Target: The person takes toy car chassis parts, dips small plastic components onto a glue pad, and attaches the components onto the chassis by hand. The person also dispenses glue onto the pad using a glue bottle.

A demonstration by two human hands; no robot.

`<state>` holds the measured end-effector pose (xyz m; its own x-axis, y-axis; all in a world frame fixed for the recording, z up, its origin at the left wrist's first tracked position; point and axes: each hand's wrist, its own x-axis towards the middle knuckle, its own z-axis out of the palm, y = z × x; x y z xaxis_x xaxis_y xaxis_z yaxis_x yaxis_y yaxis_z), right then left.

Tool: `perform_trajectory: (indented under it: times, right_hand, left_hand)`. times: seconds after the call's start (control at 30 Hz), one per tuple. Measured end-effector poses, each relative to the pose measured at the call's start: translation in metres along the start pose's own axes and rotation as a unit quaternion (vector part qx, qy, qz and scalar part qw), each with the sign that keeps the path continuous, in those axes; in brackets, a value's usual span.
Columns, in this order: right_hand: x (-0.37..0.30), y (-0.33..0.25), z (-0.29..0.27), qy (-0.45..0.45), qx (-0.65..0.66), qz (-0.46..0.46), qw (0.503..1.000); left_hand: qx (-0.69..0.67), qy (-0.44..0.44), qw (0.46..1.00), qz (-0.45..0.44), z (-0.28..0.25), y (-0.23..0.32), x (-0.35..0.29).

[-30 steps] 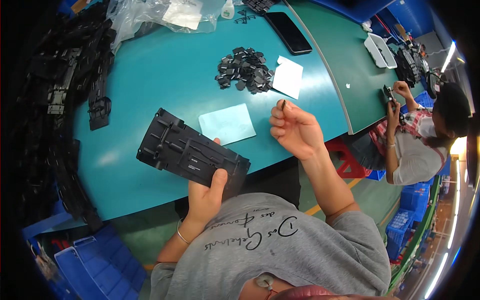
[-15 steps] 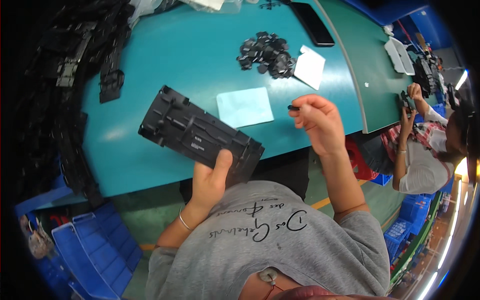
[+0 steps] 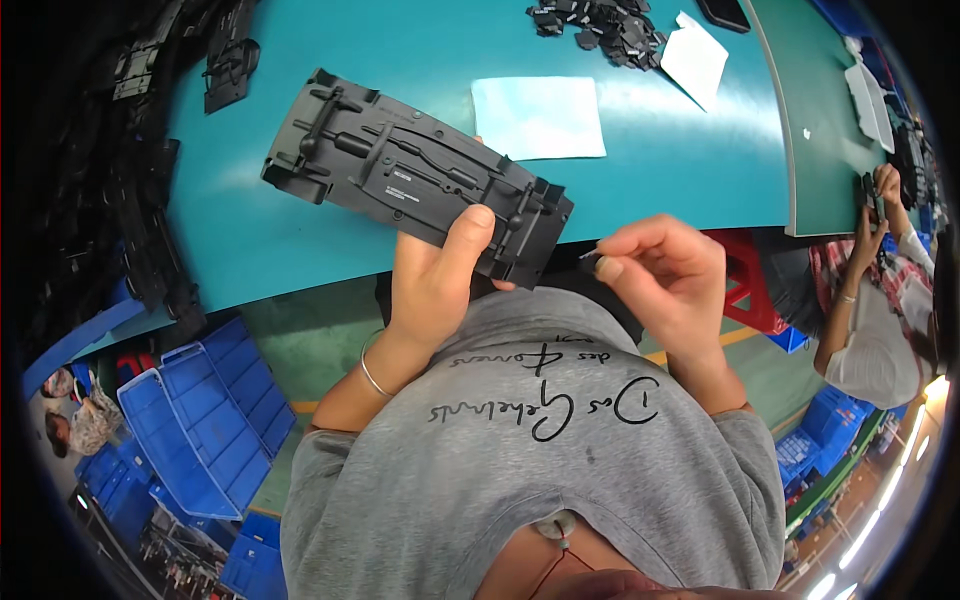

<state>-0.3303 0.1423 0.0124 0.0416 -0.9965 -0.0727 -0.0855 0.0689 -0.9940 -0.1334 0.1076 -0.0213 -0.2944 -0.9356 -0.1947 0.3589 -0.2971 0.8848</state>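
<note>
My left hand (image 3: 440, 270) grips the right end of a black plastic model-car chassis (image 3: 400, 175), thumb on its upper face and fingers mostly hidden beneath. The chassis is held tilted over the table edge, its moulded pipes and axle details facing up. Close to its right end, my right hand (image 3: 665, 280) pinches a small black plastic piece (image 3: 590, 260) between thumb and index finger. A gap separates that piece from the chassis. Further back lies a pile of similar small black pieces (image 3: 615, 30) beside a white card (image 3: 695, 60). A pale blue sheet (image 3: 540, 120) rests just beyond the chassis.
More black chassis parts (image 3: 150, 220) are heaped along the table's left side. A black phone (image 3: 725, 14) lies at the far right. Blue crates (image 3: 205, 420) stand at lower left. A co-worker (image 3: 870, 330) handles a black part at the right, near a red stool (image 3: 750, 280).
My right hand has come down toward the chassis's right end with the small piece. The chassis has turned its upper face more fully toward me. The view has shifted, so the table sits higher.
</note>
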Motion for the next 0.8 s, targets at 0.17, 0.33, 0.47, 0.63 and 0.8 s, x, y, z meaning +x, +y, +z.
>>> perform_trajectory:
  times: [0.17,0.33,0.47,0.63,0.8]
  right_hand:
    - [-0.003,-0.001,0.017,-0.01,-0.027,0.009,1.0]
    - [-0.001,0.006,0.021,0.016,0.004,-0.023,1.0]
    - [0.0,-0.001,0.024,0.037,0.034,-0.008,0.999]
    - [0.001,-0.003,0.021,0.04,0.024,-0.037,0.998]
    - [0.003,-0.006,0.022,0.035,0.026,-0.048,0.998]
  left_hand:
    - [0.028,0.023,0.998,0.049,0.01,-0.003,-0.001]
    - [0.059,0.029,0.995,0.072,0.013,-0.003,-0.001]
    - [0.05,-0.011,0.995,0.08,0.009,0.003,0.0]
    - [0.038,-0.005,0.999,0.035,0.016,0.017,0.006]
    - [0.028,-0.001,0.998,0.05,0.02,0.023,0.006]
